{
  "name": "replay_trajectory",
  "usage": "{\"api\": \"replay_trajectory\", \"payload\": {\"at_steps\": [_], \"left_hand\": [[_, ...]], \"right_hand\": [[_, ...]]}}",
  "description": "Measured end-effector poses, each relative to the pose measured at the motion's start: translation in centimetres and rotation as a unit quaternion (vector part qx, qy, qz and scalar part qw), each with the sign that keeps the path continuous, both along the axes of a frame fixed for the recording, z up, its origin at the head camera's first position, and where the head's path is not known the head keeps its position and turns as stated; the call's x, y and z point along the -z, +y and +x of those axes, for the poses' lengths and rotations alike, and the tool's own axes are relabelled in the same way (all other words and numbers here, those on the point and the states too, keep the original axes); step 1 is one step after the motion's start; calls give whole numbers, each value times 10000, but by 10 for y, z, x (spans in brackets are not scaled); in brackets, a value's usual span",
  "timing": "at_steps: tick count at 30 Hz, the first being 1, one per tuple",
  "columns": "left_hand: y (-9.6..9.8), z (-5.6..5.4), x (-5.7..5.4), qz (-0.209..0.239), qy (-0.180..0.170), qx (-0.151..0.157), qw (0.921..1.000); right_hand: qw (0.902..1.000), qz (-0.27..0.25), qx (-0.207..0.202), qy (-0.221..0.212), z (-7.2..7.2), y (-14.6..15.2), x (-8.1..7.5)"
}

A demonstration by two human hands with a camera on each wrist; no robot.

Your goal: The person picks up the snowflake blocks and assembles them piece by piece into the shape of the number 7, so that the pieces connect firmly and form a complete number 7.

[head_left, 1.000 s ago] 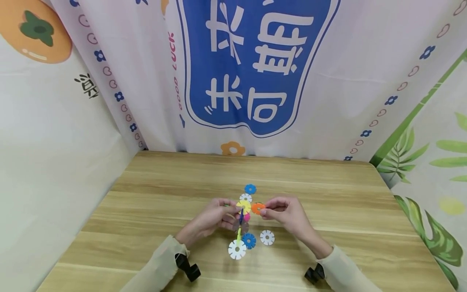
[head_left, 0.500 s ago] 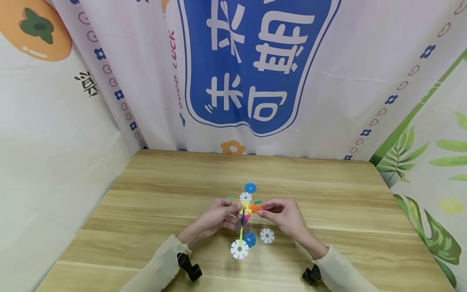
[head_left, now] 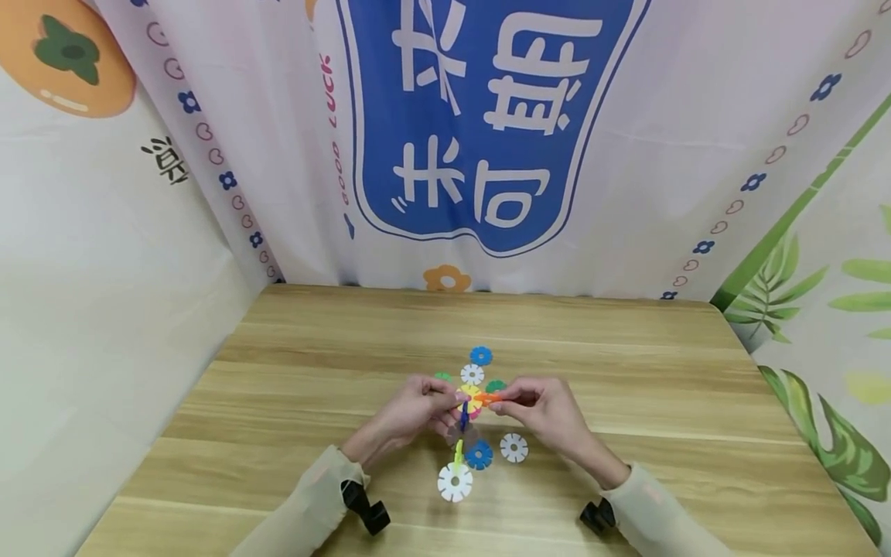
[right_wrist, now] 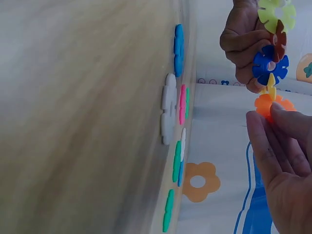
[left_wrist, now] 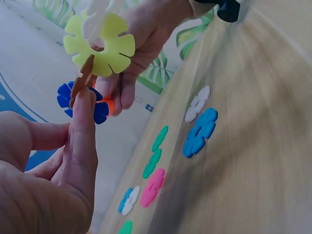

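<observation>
A chain of slotted plastic flower discs hangs above the table. It runs from a white disc [head_left: 445, 490] through a pale yellow disc [left_wrist: 117, 54], a brown disc [right_wrist: 279, 47] and a dark blue disc [right_wrist: 260, 67] to a yellow disc [head_left: 466, 391]. My left hand [head_left: 409, 411] pinches the chain near its yellow end. Between thumb and fingers my right hand [head_left: 546, 404] holds an orange disc [right_wrist: 265, 104]. The orange disc, seen nearly edge-on in the head view, meets the right edge of the yellow one.
Loose discs lie flat below the hands: a blue disc [head_left: 488, 456] and a white disc [head_left: 523, 449] nearer me, a pink disc [left_wrist: 153, 187] mid-table. Farther back are a green disc [head_left: 496, 385], another white disc [head_left: 464, 376] and another blue disc [head_left: 481, 349]. A printed curtain [head_left: 640, 193] stands behind the table.
My right hand has brought the orange disc leftward against the yellow disc and turned it from face-up to nearly edge-on. My left hand keeps its pinch, having shifted slightly right.
</observation>
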State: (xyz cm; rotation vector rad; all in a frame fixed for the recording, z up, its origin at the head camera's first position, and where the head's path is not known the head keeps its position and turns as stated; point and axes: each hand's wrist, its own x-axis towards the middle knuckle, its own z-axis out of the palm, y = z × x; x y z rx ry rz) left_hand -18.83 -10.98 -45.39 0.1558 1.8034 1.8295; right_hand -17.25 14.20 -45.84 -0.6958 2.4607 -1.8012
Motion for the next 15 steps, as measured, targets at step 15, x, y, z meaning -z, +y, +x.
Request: {"api": "replay_trajectory", "payload": {"at_steps": [15], "left_hand": [[9,4,-10,-184,304,-179,9992]], "right_hand": [[9998,-76,-111,-137,-2,1,-4]]}}
